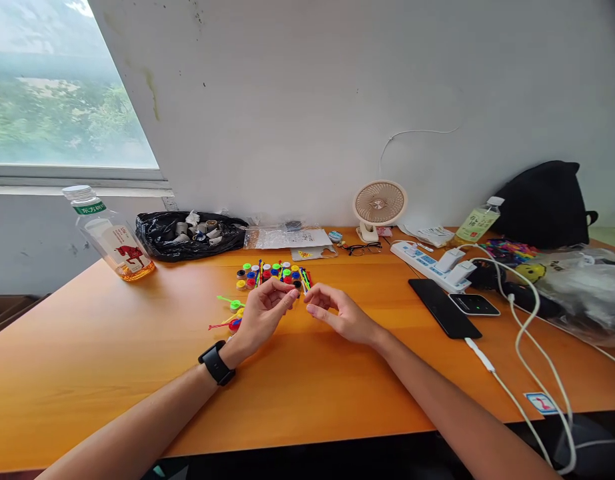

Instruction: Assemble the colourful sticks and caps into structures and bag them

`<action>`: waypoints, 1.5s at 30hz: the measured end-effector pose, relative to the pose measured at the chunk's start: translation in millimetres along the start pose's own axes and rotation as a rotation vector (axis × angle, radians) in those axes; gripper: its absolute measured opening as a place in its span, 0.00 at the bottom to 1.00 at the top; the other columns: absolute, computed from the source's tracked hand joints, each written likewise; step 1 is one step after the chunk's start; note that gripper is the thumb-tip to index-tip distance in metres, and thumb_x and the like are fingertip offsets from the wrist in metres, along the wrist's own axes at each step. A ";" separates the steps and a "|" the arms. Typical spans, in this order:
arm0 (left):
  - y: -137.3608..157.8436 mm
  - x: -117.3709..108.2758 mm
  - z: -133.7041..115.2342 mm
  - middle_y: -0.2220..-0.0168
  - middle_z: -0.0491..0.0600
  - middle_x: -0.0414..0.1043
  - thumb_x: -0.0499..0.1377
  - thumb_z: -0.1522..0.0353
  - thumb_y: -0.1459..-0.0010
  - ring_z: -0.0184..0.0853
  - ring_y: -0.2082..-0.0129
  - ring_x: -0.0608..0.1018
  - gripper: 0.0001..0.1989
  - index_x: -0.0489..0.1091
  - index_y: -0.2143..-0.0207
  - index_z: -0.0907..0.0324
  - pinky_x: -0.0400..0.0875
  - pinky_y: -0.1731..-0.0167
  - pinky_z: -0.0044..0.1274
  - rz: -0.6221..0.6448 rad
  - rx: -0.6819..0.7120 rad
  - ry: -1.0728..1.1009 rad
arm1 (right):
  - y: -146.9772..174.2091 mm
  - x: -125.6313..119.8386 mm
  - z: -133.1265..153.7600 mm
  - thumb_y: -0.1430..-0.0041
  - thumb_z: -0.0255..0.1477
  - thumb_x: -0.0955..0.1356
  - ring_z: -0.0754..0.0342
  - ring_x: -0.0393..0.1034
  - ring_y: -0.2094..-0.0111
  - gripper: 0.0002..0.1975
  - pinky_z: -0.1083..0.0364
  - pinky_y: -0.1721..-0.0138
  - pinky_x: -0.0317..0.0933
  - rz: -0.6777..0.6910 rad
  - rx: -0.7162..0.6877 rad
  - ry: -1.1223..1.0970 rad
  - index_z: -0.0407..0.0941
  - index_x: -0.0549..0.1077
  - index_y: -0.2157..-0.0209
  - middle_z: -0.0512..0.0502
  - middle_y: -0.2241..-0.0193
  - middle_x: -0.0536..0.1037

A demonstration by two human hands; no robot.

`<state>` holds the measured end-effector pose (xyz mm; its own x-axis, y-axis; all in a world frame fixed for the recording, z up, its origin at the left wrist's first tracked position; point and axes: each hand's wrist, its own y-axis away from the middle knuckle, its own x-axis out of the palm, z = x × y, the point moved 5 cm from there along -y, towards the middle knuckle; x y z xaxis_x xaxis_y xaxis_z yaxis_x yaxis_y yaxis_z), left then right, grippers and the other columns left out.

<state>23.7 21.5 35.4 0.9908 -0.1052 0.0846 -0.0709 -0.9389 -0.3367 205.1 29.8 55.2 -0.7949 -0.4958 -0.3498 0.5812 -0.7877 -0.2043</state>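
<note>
My left hand (265, 313), with a black watch (217, 363) on the wrist, is closed in a pinch. At its fingertips is a small round black-topped piece (297, 285), partly hidden. Just to the right, my right hand (342, 315) has its fingers curved and the thumb apart, with nothing visible between them. Beyond both hands stand rows of small round pots with coloured tops (251, 275) and bundles of thin coloured plastic sticks (306, 279). Left of my left hand lie a green round piece with a stick (235, 305) and a red one (234, 325), partly covered by the hand.
A tilted-looking drink bottle (120, 243) and a black plastic bag (187, 250) are at the left. A small fan (380, 203) stands by the wall. On the right are a power strip (427, 263), a black phone (443, 308), white cables (537, 303) and a second bottle (477, 223).
</note>
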 end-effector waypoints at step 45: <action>42.7 -0.8 -18.4 0.41 0.52 0.68 0.52 0.64 0.26 0.41 0.43 0.73 0.21 0.61 0.33 0.47 0.72 0.42 0.34 0.650 0.231 -0.948 | -0.3 3.1 -17.2 0.30 0.32 0.66 0.56 0.65 0.71 0.11 0.56 0.69 0.54 0.030 -0.063 0.454 0.45 0.77 0.66 0.50 0.71 0.76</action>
<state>17.8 -24.5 38.2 0.4715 -0.1655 -0.8662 -0.6696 -0.7064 -0.2295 205.4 34.7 38.5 -0.6293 -0.2964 -0.7184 0.6233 -0.7447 -0.2387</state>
